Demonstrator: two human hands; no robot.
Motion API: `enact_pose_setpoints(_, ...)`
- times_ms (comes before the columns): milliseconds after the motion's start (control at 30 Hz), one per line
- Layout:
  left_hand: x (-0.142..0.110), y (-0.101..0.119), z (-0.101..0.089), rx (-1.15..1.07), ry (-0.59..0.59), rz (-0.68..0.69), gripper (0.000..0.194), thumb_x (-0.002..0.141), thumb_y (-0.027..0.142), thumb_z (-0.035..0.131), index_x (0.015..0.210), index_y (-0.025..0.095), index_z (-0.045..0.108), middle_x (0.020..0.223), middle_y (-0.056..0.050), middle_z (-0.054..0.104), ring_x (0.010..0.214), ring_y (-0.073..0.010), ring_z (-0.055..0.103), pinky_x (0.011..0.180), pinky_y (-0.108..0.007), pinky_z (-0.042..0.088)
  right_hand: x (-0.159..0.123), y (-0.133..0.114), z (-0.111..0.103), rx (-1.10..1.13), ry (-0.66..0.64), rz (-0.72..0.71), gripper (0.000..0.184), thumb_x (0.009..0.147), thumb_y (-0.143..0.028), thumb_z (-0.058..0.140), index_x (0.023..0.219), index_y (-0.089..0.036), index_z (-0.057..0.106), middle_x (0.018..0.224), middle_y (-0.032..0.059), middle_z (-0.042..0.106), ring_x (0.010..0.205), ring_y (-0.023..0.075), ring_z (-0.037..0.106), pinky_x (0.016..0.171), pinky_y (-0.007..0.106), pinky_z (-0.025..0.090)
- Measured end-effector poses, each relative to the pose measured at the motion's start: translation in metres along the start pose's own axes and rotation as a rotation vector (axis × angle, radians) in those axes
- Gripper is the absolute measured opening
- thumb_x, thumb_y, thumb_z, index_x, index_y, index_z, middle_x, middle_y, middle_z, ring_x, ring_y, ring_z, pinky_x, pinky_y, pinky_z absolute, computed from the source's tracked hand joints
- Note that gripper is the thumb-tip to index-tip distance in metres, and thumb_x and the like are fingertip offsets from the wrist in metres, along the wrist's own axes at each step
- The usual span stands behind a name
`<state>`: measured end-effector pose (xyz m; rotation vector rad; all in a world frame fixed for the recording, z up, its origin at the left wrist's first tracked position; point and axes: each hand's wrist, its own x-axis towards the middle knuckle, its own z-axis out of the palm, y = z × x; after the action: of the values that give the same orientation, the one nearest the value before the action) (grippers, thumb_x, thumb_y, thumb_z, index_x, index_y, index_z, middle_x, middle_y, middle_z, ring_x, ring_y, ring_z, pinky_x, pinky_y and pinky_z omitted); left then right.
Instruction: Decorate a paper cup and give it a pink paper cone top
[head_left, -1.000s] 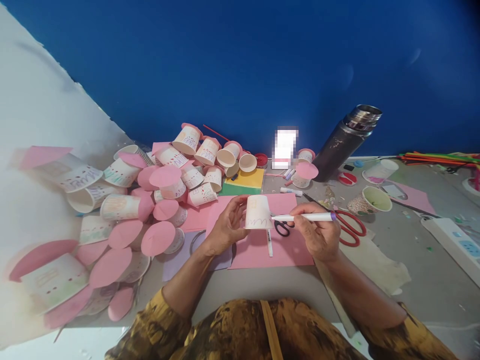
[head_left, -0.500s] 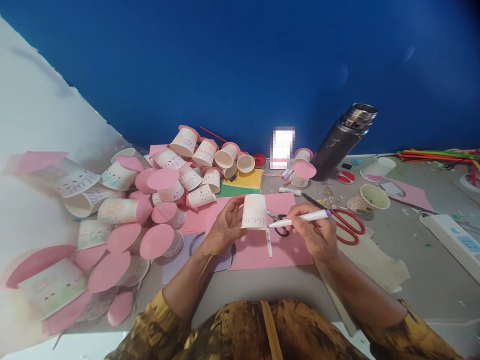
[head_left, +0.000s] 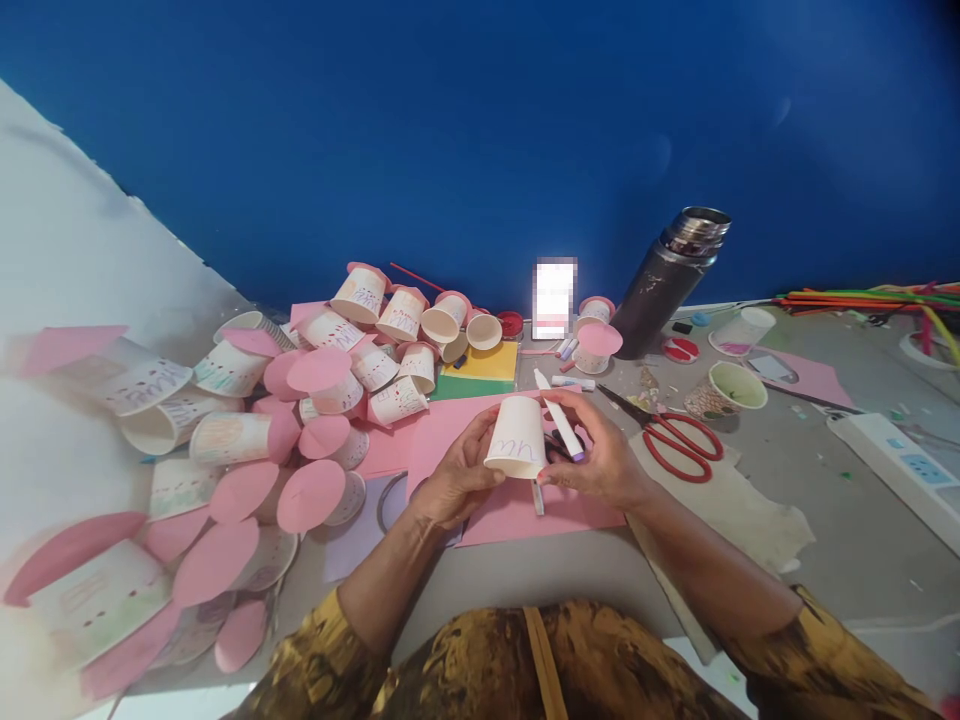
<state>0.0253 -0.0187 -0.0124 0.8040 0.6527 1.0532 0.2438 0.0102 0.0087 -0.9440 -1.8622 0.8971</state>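
Note:
A white paper cup (head_left: pixel 517 425), upside down and a little tilted, is held above pink paper (head_left: pixel 480 520). Wavy purple lines run along it near the rim. My left hand (head_left: pixel 459 468) is closed around the cup's left side, thumb by the rim. A white marker (head_left: pixel 557 410) rests between the fingers of my right hand (head_left: pixel 604 455), its purple end pointing down. That hand's thumb and fingers also meet the right side of the cup. Under the cup, another white pen (head_left: pixel 538 497) lies on the pink paper, partly hidden.
Many decorated cups with pink paper discs (head_left: pixel 311 495) are heaped at left. Red-handled scissors (head_left: pixel 682 447), a patterned cup (head_left: pixel 726 392) and a power strip (head_left: pixel 900 470) lie at right. A dark flask (head_left: pixel 664 290) and a lit, blurred screen (head_left: pixel 555 298) stand by the blue wall.
The marker has come away from the cup's rim and swung round in my right hand, purple end now down. My right hand has moved in to touch the cup, which has tilted and turned.

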Motion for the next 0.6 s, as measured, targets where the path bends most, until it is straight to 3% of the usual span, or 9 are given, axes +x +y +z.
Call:
enact_pose_setpoints(167, -0.001, 0.008, -0.015, 0.276, -0.091, 0.200, 0.090, 0.066, 0.021, 0.090, 0.145, 0.035, 0.051, 0.161, -0.008, 0.040, 0.151, -0.0344, 0.030, 0.119, -0.047, 0.033, 0.001, 0.005, -0.001, -0.200, -0.071, -0.089, 0.078, 0.070, -0.065, 0.082, 0.131, -0.023, 0.058, 0.117, 0.0133, 0.067, 0.101, 0.0318, 0.065, 0.083, 0.043, 0.055)
enact_pose_setpoints(300, -0.004, 0.016, -0.022, 0.583, -0.128, 0.199, 0.081, 0.072, 0.022, 0.087, 0.145, 0.033, 0.053, 0.157, -0.011, 0.045, 0.145, -0.0363, 0.039, 0.117, -0.052, 0.036, 0.001, 0.006, -0.001, -0.248, -0.167, -0.086, 0.080, 0.069, -0.062, 0.084, 0.134, -0.025, 0.056, 0.114, 0.0125, 0.067, 0.101, 0.0315, 0.064, 0.085, 0.045, 0.055)
enact_pose_setpoints(433, -0.004, 0.016, -0.023, 0.520, -0.074, 0.201, 0.084, 0.072, 0.019, 0.087, 0.146, 0.033, 0.050, 0.157, -0.011, 0.043, 0.145, -0.0357, 0.039, 0.118, -0.052, 0.035, -0.001, 0.002, -0.006, -0.073, -0.097, -0.088, 0.081, 0.071, -0.056, 0.085, 0.139, -0.027, 0.053, 0.134, 0.0143, 0.062, 0.111, 0.0312, 0.064, 0.085, 0.040, 0.058)
enact_pose_setpoints(500, -0.002, 0.014, -0.024, 0.456, -0.032, 0.217, 0.086, 0.069, 0.017, 0.089, 0.145, 0.032, 0.051, 0.157, -0.011, 0.041, 0.146, -0.0356, 0.038, 0.120, -0.052, 0.034, -0.003, -0.001, -0.008, 0.033, -0.006, -0.128, 0.062, 0.082, -0.047, 0.080, 0.135, -0.027, 0.056, 0.123, 0.0117, 0.070, 0.100, 0.0268, 0.069, 0.081, 0.037, 0.058)
enact_pose_setpoints(600, 0.000, 0.013, -0.024, 0.445, -0.025, 0.241, 0.081, 0.069, 0.015, 0.088, 0.141, 0.029, 0.055, 0.153, -0.012, 0.044, 0.145, -0.0355, 0.039, 0.119, -0.052, 0.034, -0.006, -0.005, -0.009, 0.097, 0.126, -0.230, 0.023, 0.097, -0.027, 0.062, 0.119, -0.025, 0.067, 0.083, 0.0034, 0.075, 0.073, 0.0195, 0.069, 0.069, 0.033, 0.056)
